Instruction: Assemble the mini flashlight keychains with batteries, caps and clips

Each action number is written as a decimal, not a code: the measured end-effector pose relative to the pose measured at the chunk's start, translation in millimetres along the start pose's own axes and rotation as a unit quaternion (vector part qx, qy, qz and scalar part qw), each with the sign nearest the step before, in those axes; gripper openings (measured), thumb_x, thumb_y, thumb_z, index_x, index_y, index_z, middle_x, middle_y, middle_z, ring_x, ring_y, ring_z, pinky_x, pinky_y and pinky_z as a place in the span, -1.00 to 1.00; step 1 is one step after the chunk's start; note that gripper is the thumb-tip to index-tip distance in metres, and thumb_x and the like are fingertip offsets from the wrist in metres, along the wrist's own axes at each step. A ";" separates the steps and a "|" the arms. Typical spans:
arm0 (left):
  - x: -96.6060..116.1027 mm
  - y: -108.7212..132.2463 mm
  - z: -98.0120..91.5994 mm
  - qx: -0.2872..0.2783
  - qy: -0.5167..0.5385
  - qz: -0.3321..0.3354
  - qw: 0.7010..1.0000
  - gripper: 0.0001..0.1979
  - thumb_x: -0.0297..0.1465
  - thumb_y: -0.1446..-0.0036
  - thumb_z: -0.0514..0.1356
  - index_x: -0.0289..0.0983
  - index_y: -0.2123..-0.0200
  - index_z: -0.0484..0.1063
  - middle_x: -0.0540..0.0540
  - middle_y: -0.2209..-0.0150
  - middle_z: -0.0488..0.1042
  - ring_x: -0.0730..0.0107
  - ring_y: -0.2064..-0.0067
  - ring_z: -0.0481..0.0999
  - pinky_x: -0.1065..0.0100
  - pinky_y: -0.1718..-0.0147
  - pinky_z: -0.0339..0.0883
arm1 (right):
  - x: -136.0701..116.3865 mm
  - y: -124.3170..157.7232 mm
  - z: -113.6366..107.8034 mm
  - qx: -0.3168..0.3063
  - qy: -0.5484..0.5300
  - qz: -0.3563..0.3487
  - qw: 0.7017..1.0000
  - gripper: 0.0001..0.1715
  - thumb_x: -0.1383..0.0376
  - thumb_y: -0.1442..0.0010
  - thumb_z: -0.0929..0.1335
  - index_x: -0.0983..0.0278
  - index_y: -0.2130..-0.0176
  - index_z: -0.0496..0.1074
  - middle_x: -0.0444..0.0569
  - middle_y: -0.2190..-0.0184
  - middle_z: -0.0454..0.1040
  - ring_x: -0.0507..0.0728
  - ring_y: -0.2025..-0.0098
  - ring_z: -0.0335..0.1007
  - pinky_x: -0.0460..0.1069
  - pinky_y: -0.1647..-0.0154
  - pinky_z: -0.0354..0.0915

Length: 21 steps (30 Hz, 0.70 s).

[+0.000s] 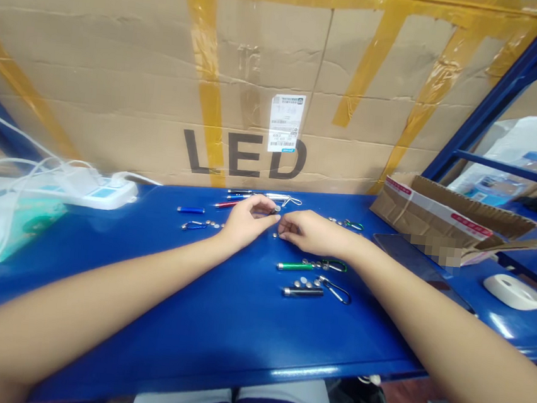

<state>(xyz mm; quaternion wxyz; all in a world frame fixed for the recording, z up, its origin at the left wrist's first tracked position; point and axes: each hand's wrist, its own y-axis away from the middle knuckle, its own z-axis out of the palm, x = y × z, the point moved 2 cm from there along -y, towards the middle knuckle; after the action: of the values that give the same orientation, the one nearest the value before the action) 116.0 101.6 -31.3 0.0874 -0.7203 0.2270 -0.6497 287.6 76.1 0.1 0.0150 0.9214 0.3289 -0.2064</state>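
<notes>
My left hand (250,220) pinches a small silver button cell (277,209) between thumb and fingertips, above the middle of the blue table (181,320). Beside it, my right hand (307,232) has its fingers curled together; whatever they hold is hidden. Another button cell (275,235) lies by the right fingertips. Nearer me are a green penlight (295,267) with a green carabiner (337,266), and a black penlight (302,291) with a black carabiner (334,290); several button cells lie around each. Left of my hands rest a blue penlight (190,210) and a blue carabiner (194,225).
A large taped cardboard box (132,87) stands along the back. A white power strip (117,194) with cables lies left. On the right are an open carton (431,211), a dark flat device (417,263) and a white mouse-like object (513,292). A red pen-shaped item (225,204) lies behind my left hand.
</notes>
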 end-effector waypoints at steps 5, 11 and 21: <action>-0.4 -0.3 0.1 0.004 0.005 -0.003 1.000 -0.78 -0.43 0.10 0.39 -0.29 0.34 0.46 -0.10 0.25 0.56 0.31 0.20 0.56 0.15 0.05 0.42 | -2.5 -1.1 0.4 0.015 0.039 -0.016 0.999 -0.83 0.36 -0.27 0.30 0.30 0.33 0.48 0.04 0.33 0.59 0.11 0.33 0.44 -0.03 0.27 0.24; -2.0 -0.7 0.0 0.001 0.005 -0.003 1.000 -0.78 -0.42 0.09 0.39 -0.28 0.33 0.46 -0.09 0.24 0.57 0.31 0.20 0.56 0.14 0.03 0.42 | -7.2 -2.0 1.9 0.021 0.048 -0.003 0.999 -0.80 0.41 -0.27 0.28 0.30 0.41 0.39 0.08 0.34 0.56 0.12 0.34 0.41 -0.01 0.27 0.27; 3.7 0.1 0.3 0.006 0.003 -0.006 1.000 -0.76 -0.39 0.11 0.40 -0.28 0.35 0.46 -0.08 0.27 0.54 0.30 0.20 0.54 0.17 0.05 0.40 | 1.6 -9.0 -0.1 0.144 -0.530 0.180 0.816 -0.87 0.44 -0.21 0.43 0.36 0.41 0.47 0.02 0.48 0.58 0.06 0.35 0.60 -0.02 0.14 0.55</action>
<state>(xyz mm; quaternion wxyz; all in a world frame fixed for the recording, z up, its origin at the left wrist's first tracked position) 116.5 99.9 -28.1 0.0865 -0.7190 0.2190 -0.6539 283.2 84.1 0.6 0.0912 0.7041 0.0654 -0.7012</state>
